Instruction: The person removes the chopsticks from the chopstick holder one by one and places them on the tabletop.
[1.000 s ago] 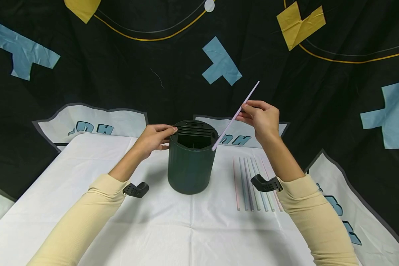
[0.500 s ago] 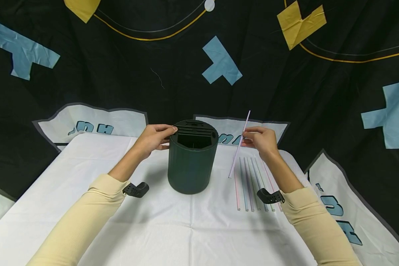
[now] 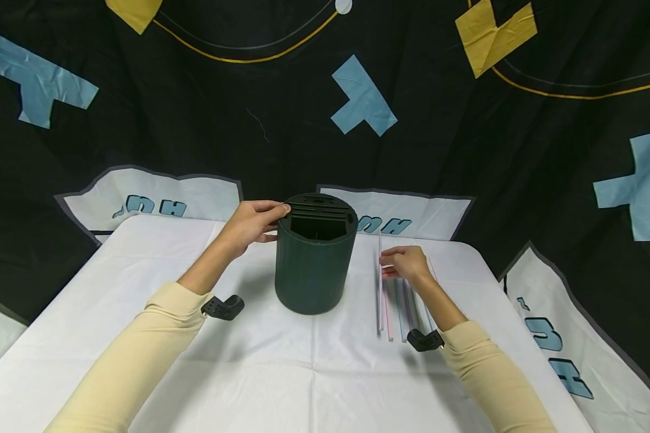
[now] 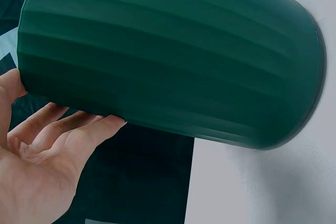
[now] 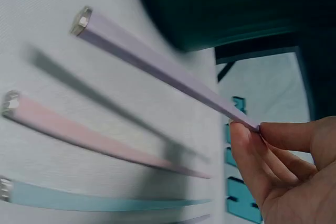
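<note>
A dark green pen holder [image 3: 311, 270], slotted at the back of its top and with a wide opening in front, stands upright on the white-covered table. My left hand [image 3: 251, 225] grips its left side, thumb at the rim and fingers [image 4: 86, 135] against the ribbed wall. To the right of it, my right hand [image 3: 406, 263] pinches a lilac hexagonal pencil [image 5: 157, 74] near its far end. The pencil's silvery near end hangs just above the cloth, casting a shadow. Beside it lie a pink pencil [image 5: 89, 137] and a light blue pencil [image 5: 105, 198].
More pastel pencils lie in a row under my right forearm, partly hidden, among them a purple pencil [image 3: 410, 304]. A black curtain [image 3: 281, 138] with blue and yellow shapes hangs behind the table [image 3: 249, 385].
My right hand has brought the lilac pencil from beside the holder's rim right and down to the left end of the row. The left hand stays on the holder.
</note>
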### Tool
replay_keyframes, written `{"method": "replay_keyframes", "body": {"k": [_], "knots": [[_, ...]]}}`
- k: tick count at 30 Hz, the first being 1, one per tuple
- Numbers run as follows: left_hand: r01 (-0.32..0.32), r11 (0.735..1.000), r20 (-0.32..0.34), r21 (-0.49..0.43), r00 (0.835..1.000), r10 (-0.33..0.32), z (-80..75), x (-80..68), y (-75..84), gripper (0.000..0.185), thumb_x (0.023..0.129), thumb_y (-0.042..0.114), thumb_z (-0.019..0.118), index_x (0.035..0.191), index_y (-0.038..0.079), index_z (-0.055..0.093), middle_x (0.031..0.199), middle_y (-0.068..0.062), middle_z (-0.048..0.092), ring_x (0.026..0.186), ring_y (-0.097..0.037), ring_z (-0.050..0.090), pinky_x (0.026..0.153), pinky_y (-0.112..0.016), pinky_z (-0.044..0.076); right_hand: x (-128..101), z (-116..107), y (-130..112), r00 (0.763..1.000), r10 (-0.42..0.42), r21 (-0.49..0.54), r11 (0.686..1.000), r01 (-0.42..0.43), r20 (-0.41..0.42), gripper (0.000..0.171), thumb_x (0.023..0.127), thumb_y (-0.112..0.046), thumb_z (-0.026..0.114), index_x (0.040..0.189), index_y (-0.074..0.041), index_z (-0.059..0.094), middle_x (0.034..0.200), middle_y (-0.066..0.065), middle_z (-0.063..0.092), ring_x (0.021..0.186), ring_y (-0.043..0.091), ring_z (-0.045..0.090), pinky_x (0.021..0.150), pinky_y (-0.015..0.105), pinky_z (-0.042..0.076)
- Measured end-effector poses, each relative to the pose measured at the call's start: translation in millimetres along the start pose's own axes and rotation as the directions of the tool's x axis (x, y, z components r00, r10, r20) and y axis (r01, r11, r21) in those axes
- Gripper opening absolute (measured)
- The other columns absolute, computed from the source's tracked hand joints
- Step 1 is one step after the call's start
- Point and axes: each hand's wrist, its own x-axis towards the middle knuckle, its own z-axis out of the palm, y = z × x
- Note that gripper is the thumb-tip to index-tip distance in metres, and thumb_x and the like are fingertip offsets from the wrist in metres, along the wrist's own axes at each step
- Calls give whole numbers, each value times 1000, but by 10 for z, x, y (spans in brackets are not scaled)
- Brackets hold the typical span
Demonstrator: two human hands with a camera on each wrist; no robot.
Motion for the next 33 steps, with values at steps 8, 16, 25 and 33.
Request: {"method": "replay_keyframes", "body": {"k": [8, 16, 25, 33], "knots": [[2, 1000, 1, -9, 1000, -2, 4, 1, 5, 39, 100, 29, 65, 129, 2, 65, 120, -13, 68, 103, -20, 73, 88, -42, 62, 35, 109, 210, 1000, 28, -16, 999, -27, 7, 30, 94, -2, 66, 119, 14, 65, 94, 18, 74, 65, 17, 73, 66, 33, 64], [4, 1000, -3, -12, 1000, -4, 10, 2, 5, 39, 100, 29, 65, 129, 2, 65, 117, -11, 69, 96, -14, 73, 88, -41, 62, 62, 152, 305, 999, 39, -91, 995, -42, -26, 27, 93, -3, 67, 116, 11, 69, 80, 12, 72, 57, 14, 68, 61, 33, 64], [7, 1000, -3, -12, 1000, -7, 11, 3, 10, 39, 100, 29, 65, 129, 2, 65, 119, -13, 69, 97, -15, 74, 88, -41, 62, 97, 158, 361, 998, 52, -110, 992, -56, -38, 25, 93, -4, 68, 114, 9, 70, 78, 12, 72, 55, 14, 67, 57, 30, 62], [7, 1000, -1, -16, 1000, -7, 4, 0, 10, 39, 100, 29, 65, 129, 2, 65, 119, -12, 69, 96, -14, 74, 87, -41, 62, 119, 181, 398, 998, 37, -135, 990, -45, -58, 23, 93, -5, 69, 110, 9, 71, 76, 12, 73, 54, 12, 66, 55, 26, 60]]}}
